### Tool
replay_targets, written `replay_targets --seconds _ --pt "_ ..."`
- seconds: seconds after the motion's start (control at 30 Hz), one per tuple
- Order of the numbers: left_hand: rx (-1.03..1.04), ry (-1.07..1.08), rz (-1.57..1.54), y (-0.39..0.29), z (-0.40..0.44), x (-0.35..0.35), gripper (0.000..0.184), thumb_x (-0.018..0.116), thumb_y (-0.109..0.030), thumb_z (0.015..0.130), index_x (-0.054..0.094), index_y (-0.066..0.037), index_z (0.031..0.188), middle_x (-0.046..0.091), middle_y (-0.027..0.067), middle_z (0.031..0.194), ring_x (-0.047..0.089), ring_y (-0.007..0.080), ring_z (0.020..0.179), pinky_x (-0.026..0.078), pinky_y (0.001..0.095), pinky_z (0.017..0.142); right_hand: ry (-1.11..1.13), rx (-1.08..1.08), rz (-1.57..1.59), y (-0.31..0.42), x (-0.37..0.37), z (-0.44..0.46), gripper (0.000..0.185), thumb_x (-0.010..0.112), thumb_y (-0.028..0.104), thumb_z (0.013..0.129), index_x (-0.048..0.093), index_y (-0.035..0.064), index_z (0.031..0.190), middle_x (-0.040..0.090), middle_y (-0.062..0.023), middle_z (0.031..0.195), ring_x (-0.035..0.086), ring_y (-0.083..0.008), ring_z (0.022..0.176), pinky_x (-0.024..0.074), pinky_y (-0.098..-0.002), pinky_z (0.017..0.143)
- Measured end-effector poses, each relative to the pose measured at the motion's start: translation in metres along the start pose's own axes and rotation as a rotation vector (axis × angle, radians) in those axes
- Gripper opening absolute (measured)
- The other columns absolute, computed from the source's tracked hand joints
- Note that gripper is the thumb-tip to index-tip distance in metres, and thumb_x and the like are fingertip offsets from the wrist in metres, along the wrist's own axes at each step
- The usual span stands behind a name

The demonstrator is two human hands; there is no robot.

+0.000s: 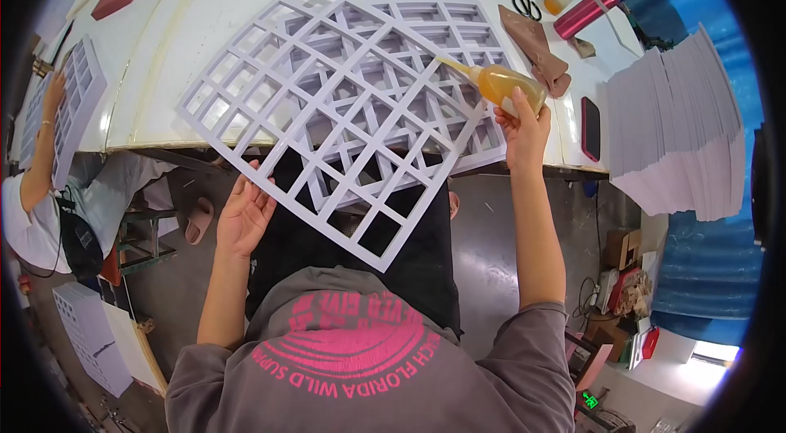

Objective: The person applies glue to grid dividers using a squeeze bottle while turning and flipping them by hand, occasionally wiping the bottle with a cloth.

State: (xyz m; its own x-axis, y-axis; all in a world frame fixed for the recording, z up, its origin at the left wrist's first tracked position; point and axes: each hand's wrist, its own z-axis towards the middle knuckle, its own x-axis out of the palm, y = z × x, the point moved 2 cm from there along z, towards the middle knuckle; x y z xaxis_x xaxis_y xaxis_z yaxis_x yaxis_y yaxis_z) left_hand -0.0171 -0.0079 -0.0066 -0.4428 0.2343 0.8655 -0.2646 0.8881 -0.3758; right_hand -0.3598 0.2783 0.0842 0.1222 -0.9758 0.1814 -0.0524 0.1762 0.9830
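My right hand (524,124) is closed around a squeeze bottle (512,87) of amber liquid, likely glue. Its thin yellow nozzle points left, over the upper right edge of a white lattice panel (327,227). At the panel's lower left edge, my left hand (247,210) grips the rim, with fingers partly behind it. The panel lies tilted over further white lattice panels (446,6), and its near corner juts past the table edge above my lap. Those lower panels are partly hidden by the top one.
On the white table (155,97) lie scissors (526,2), a pink-red bottle (586,12), brown cloth (532,44) and a phone (590,128). A tall stack of white sheets (675,122) stands right. At left, another person's hand (54,93) touches a similar panel (82,97).
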Motion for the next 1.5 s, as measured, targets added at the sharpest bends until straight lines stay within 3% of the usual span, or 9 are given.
replay_targets --seconds 0.23,0.43,0.57,0.73,0.83,0.9,1.0,1.23,1.5 --pt "-0.039 0.046 0.058 0.013 -0.004 -0.009 0.038 0.054 -0.004 0.088 0.046 -0.009 0.125 0.050 0.0148 0.128 0.057 0.0221 0.107 0.052 0.0352 0.087 0.142 0.088 -0.026 0.009 0.001 -0.061 0.044 0.069 0.017 0.080 0.042 -0.0025 0.109 0.058 -0.0129 0.092 0.062 -0.0193 0.064 0.0484 -0.0250 0.053" --pt "-0.028 0.143 0.074 0.017 0.006 -0.003 0.052 0.054 -0.003 0.088 0.037 -0.012 0.136 0.050 0.0132 0.129 0.053 0.0218 0.115 0.049 0.0337 0.091 0.296 0.196 -0.060 0.005 0.015 -0.147 0.046 0.068 0.015 0.079 0.040 0.0000 0.113 0.060 -0.0130 0.091 0.062 -0.0183 0.065 0.0493 -0.0253 0.052" --pt "0.002 0.160 0.048 0.017 0.009 -0.001 0.052 0.053 0.000 0.088 0.039 -0.016 0.136 0.048 0.0120 0.132 0.054 0.0212 0.114 0.049 0.0357 0.091 0.387 0.235 -0.086 -0.002 0.021 -0.188 0.049 0.068 0.014 0.078 0.039 0.0005 0.114 0.057 -0.0147 0.101 0.064 -0.0196 0.075 0.0525 -0.0275 0.057" --pt "0.120 0.256 0.083 0.004 0.019 -0.001 0.050 0.050 0.003 0.088 0.040 -0.015 0.134 0.040 0.0137 0.138 0.054 0.0209 0.112 0.050 0.0348 0.092 0.439 0.503 0.233 -0.006 -0.004 -0.164 0.055 0.067 0.022 0.080 0.039 -0.0022 0.120 0.060 -0.0154 0.097 0.065 -0.0237 0.076 0.0535 -0.0315 0.055" --pt "0.181 0.226 0.080 -0.014 0.030 0.002 0.056 0.053 -0.001 0.088 0.033 -0.014 0.139 0.043 0.0105 0.137 0.054 0.0173 0.112 0.048 0.0343 0.094 0.138 0.261 0.261 0.012 -0.018 -0.120 0.040 0.062 0.022 0.085 0.046 -0.0024 0.112 0.061 -0.0149 0.094 0.063 -0.0211 0.070 0.0514 -0.0286 0.056" --pt "0.169 0.155 0.042 -0.020 0.032 0.006 0.054 0.049 -0.003 0.091 0.031 -0.014 0.140 0.040 0.0104 0.139 0.052 0.0175 0.116 0.047 0.0344 0.095 0.049 0.074 0.086 0.020 -0.038 -0.084 0.038 0.062 0.023 0.086 0.046 -0.0018 0.110 0.059 -0.0140 0.092 0.062 -0.0198 0.067 0.0497 -0.0270 0.057" --pt "0.126 0.153 0.035 -0.020 0.030 0.004 0.050 0.044 -0.004 0.093 0.030 -0.013 0.140 0.039 0.0106 0.140 0.048 0.0187 0.120 0.045 0.0361 0.099 -0.076 -0.010 -0.014 0.026 -0.054 -0.046 0.041 0.066 0.024 0.084 0.045 -0.0014 0.109 0.058 -0.0134 0.091 0.061 -0.0198 0.066 0.0486 -0.0263 0.057" --pt "0.086 0.124 -0.002 -0.015 0.022 -0.002 0.044 0.043 -0.004 0.093 0.035 -0.011 0.136 0.038 0.0119 0.140 0.046 0.0221 0.123 0.043 0.0415 0.100 -0.097 -0.024 -0.036 0.016 -0.067 -0.013 0.045 0.069 0.023 0.081 0.043 -0.0015 0.108 0.058 -0.0141 0.092 0.061 -0.0201 0.064 0.0487 -0.0271 0.056" --pt "0.079 0.147 0.010 -0.018 0.025 -0.002 0.043 0.041 -0.005 0.094 0.034 -0.010 0.137 0.037 0.0118 0.141 0.045 0.0235 0.123 0.046 0.0426 0.097 0.084 0.103 -0.023 0.010 -0.055 -0.104 0.036 0.066 0.016 0.081 0.046 -0.0001 0.106 0.058 -0.0124 0.089 0.061 -0.0194 0.062 0.0464 -0.0253 0.050"
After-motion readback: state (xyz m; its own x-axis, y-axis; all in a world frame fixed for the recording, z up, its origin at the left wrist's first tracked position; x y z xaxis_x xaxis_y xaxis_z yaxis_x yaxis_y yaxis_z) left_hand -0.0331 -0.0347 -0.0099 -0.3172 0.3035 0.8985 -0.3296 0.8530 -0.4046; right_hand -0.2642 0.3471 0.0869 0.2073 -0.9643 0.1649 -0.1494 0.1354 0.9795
